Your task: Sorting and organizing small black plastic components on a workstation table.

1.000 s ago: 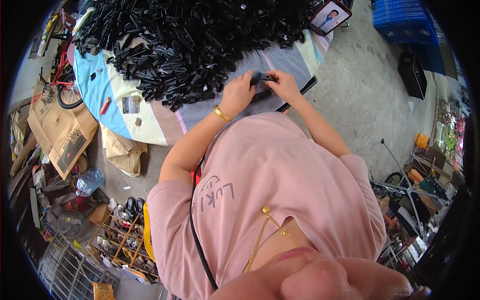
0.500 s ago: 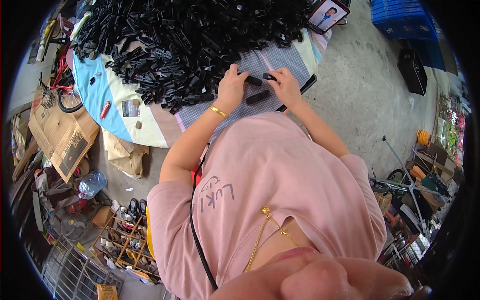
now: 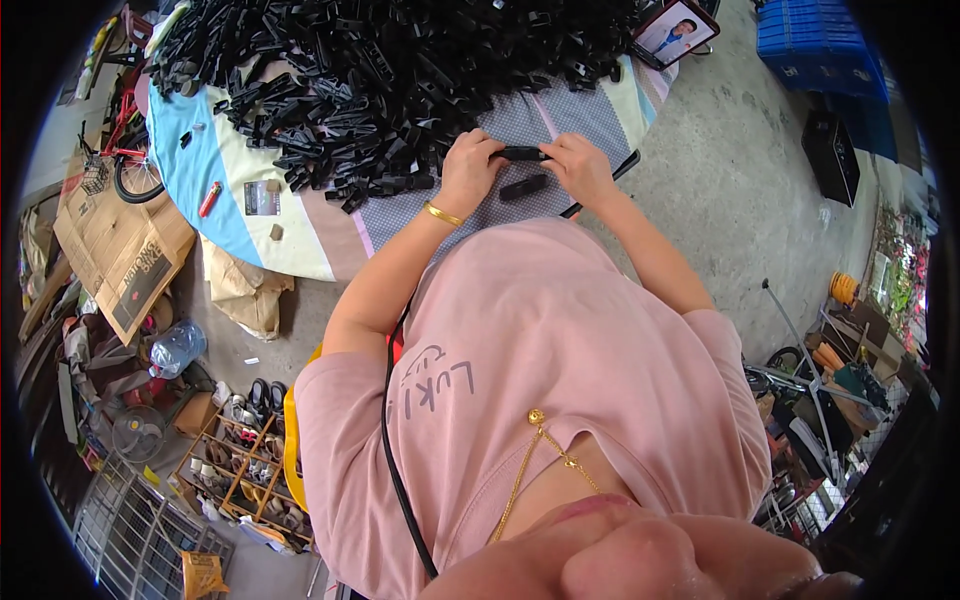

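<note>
My left hand (image 3: 468, 178) and my right hand (image 3: 582, 172) are closed on the two ends of a slim black plastic piece (image 3: 522, 154), held level above the table. Whether it is one part or two joined parts is hard to see, as my fingers cover both ends. Just below it, a second black plastic piece (image 3: 523, 187) lies loose on the patterned cloth (image 3: 400, 222), near my belly. A large heap of black plastic parts (image 3: 370, 90) spreads over the far and left side of the cloth, its edge close to my left hand.
A propped screen (image 3: 672, 32) stands at the table's far right. On the cloth's left lie a red lighter (image 3: 210, 199), a card (image 3: 262, 198) and a small brown block (image 3: 275, 232). Blue crates (image 3: 820, 45) and a black box (image 3: 830, 157) stand on the floor at right.
Half a second ago my hands held separate black pieces with a gap between them. The hands have come together, and the pieces now meet in one line.
</note>
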`<state>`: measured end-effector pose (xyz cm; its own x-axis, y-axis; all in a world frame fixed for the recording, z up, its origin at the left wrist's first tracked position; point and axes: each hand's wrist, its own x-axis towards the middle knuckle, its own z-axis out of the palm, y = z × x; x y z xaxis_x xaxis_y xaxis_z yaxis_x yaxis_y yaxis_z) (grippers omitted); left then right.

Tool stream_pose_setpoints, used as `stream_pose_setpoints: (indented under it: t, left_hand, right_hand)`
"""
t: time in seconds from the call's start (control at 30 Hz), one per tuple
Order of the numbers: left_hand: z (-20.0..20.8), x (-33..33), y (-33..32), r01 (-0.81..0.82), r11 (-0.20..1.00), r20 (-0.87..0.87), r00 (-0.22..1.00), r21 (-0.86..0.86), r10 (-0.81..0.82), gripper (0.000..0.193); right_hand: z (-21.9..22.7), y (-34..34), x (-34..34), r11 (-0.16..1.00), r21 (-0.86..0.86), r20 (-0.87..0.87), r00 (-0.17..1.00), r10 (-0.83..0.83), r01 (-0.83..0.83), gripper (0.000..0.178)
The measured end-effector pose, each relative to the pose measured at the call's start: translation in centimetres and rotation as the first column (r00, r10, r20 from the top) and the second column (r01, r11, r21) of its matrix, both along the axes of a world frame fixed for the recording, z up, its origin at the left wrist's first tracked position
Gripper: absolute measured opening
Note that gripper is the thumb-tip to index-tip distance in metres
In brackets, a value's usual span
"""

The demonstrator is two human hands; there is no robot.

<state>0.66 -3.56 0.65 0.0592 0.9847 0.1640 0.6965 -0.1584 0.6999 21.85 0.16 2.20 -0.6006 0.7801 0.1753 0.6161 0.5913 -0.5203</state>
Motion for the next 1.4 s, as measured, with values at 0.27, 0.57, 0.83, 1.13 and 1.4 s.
stream_pose_setpoints:
  t: [0.27, 0.57, 0.83, 1.13, 1.4]
  left_hand:
    - [-0.6, -0.1, 0.6, 0.076, 0.997, 0.022, 0.997, 0.027, -0.076, 0.021]
    - [3.3, -2.7, 2.5, 0.104, 0.993, -0.152, 0.982, -0.05, -0.111, 0.021]
    - [4.2, -6.1, 8.9, -0.234, 0.962, -0.298, 0.917, 0.139, 0.266, 0.045]
    - [4.9, -8.6, 8.0, 0.002, 0.999, -0.255, 0.967, 0.054, 0.012, 0.026]
    - [6.6, -3.3, 3.8, -0.014, 0.825, 0.259, 0.946, -0.565, 0.193, 0.025]
  right_hand:
    - [-1.5, 1.0, -2.2, 0.988, 0.119, -0.111, 0.988, 0.111, -0.098, 0.023]
    - [-1.1, 3.6, -1.2, 0.979, -0.202, -0.121, 0.993, 0.018, -0.043, 0.023]
    - [-2.4, 7.8, -3.8, 0.951, 0.271, 0.074, 0.981, -0.177, 0.151, 0.032]
    - [-1.1, 4.9, -2.5, 0.958, 0.253, -0.07, 0.99, -0.121, 0.135, 0.028]
    - [-0.5, 1.9, -1.6, 0.777, -0.571, -0.345, 0.781, -0.521, 0.265, 0.021]
